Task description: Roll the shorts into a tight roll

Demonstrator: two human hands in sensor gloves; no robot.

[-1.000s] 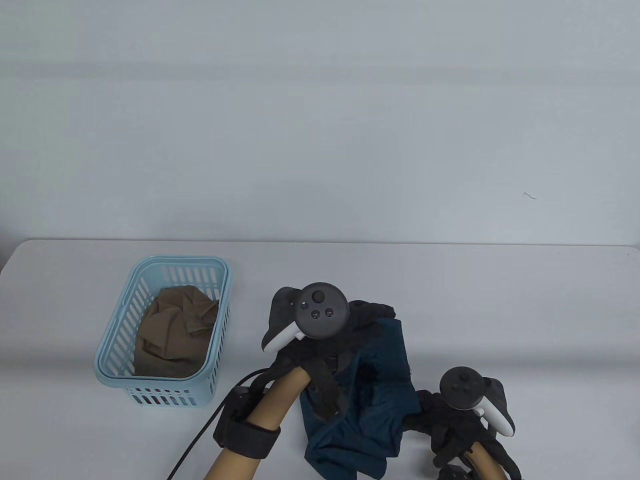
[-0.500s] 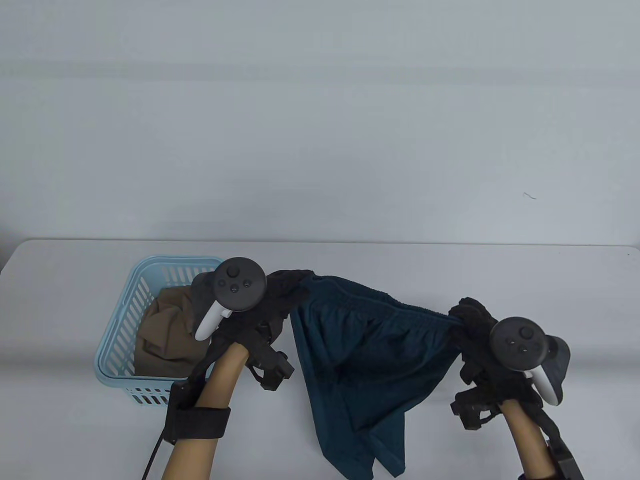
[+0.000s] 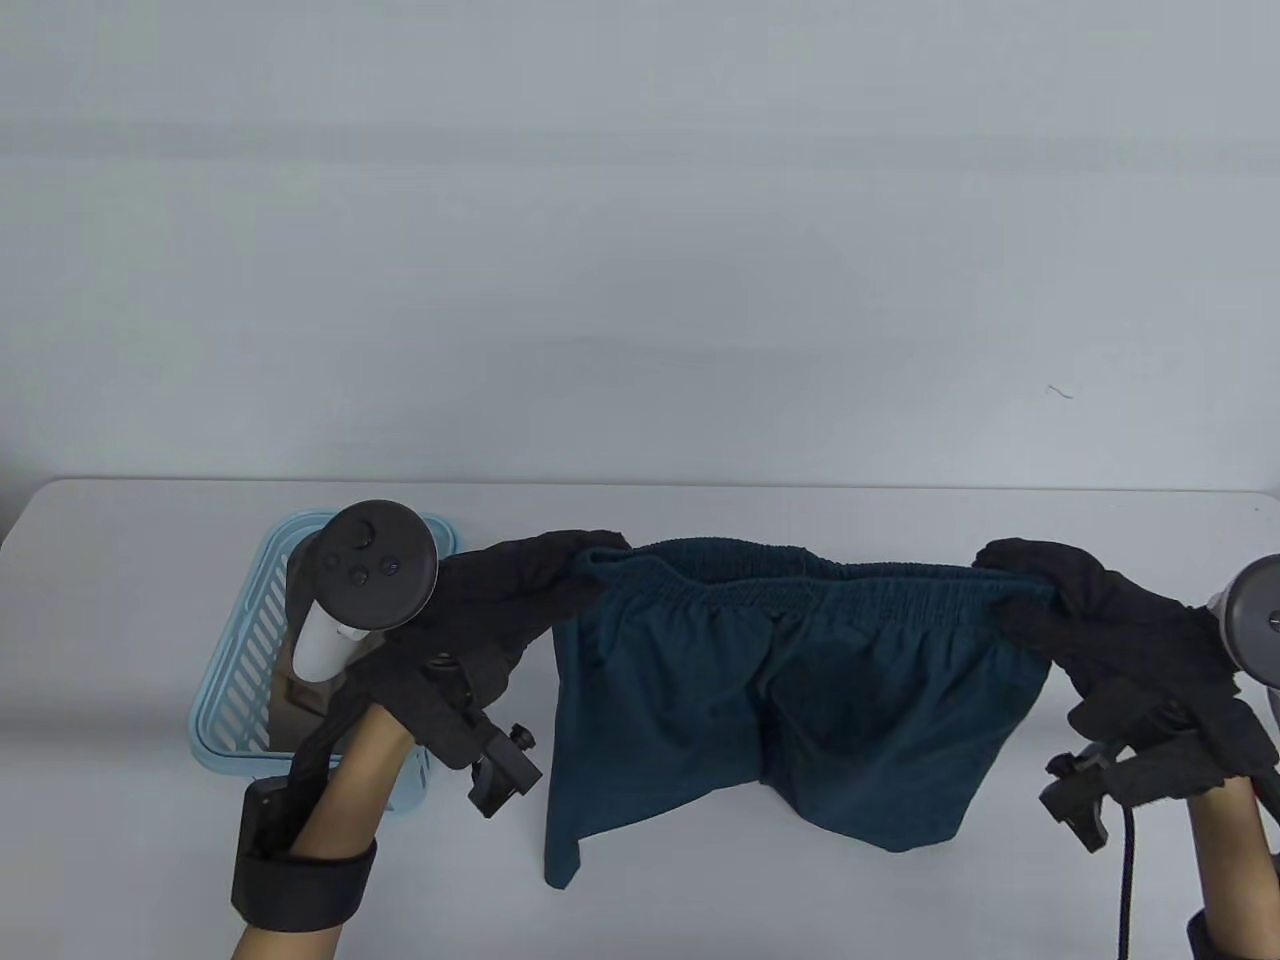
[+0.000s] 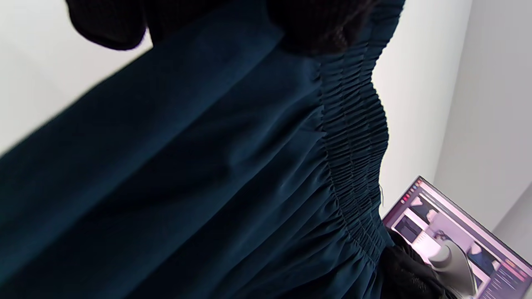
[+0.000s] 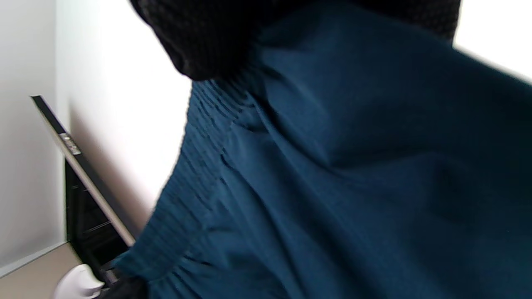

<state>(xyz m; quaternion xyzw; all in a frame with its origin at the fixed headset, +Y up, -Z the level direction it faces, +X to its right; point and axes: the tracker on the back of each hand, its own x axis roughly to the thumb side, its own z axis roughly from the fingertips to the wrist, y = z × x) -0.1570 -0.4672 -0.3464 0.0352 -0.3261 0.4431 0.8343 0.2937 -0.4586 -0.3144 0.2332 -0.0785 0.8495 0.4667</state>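
At the left side of the white table stands a light blue slatted basket, with a piece of brown cloth showing inside it, mostly hidden behind the left arm. Just in front of the basket, the left hand is raised in its black sensor glove, a round dark tracker strapped to its back. Its fingers are curled round the left end of the elastic waistband, gripping it firmly; in the left wrist view the gloved fingertips close over the gathered band at the top edge.

Between the two hands hang the dark teal shorts, spread wide by the waistband, which runs nearly level from one hand to the other. The two legs drop down toward the near edge of the table, the left leg hanging lower than the right. Whether the hems touch the table cannot be told. The cloth is unrolled and slightly creased at the centre.

At the right, the right hand grips the other end of the waistband, fingers curled over it; the right wrist view shows the black glove bunched on the ribbed elastic. Its tracker is cut by the frame's right edge. A lit screen shows far off in the left wrist view.
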